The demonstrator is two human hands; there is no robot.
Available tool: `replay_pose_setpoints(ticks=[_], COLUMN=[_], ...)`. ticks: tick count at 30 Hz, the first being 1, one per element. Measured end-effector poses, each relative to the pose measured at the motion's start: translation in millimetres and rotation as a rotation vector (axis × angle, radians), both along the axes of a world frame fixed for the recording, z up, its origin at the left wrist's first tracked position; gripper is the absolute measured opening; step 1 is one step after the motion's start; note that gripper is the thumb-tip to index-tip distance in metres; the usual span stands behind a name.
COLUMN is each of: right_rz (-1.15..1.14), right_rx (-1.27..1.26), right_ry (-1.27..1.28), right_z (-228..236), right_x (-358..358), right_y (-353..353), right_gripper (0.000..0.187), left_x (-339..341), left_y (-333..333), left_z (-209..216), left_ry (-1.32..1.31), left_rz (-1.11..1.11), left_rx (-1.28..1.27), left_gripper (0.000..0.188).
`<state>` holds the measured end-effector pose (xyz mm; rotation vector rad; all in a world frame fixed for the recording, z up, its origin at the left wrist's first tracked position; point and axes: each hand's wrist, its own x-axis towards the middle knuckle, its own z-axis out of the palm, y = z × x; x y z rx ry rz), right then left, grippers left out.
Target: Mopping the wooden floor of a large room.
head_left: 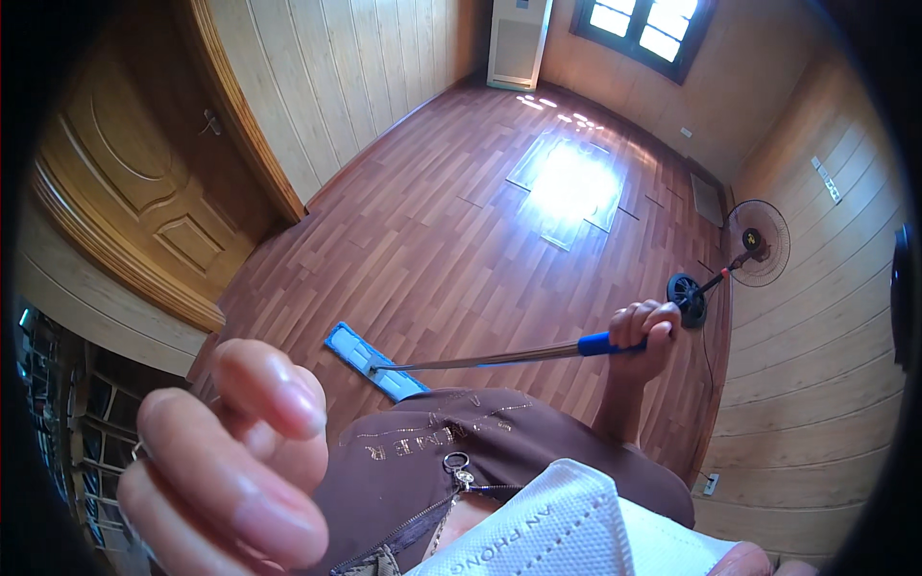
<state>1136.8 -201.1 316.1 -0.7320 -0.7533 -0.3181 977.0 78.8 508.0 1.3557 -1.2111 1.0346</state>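
The wood-plank floor (413, 221) spreads out ahead, with a panelled door (144, 182) to the left and a standing fan (759, 245) at the far right. The mop (480, 362) crosses the near part of the floor, its shaft slanting from the right down to a flat blue head (392, 380) resting left of centre. The person's hands are well apart. The left hand (226, 470) is raised very near the camera, its fingers bent, loosely parted. The right hand (643, 331), forearm angled upward, is clamped around the blue grip (597, 344), knuckles turned far, fingers wrapped tightly.
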Motion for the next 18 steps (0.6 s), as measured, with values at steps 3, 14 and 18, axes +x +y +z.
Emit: replay_pose_setpoints(ticks=[3,14,18], right_rz=[0.128,0.442,0.548], right_rx=[-0.001,-0.401,-0.505], right_ry=[-0.047,0.079,-0.004], right_z=[-7,-119,-132], right_x=[-3,42,49], right_y=[30,84,91], right_gripper=[0.031,0.024,0.023], left_x=[-9,14,-13], left_y=[-8,-131,-192], left_z=[-6,-3,13], left_ry=[-0.113,0.045,0.168], left_rz=[-0.04,0.233,0.451], left_rx=[0.075,0.127,0.157], left_gripper=[0.038,0.036,0.032])
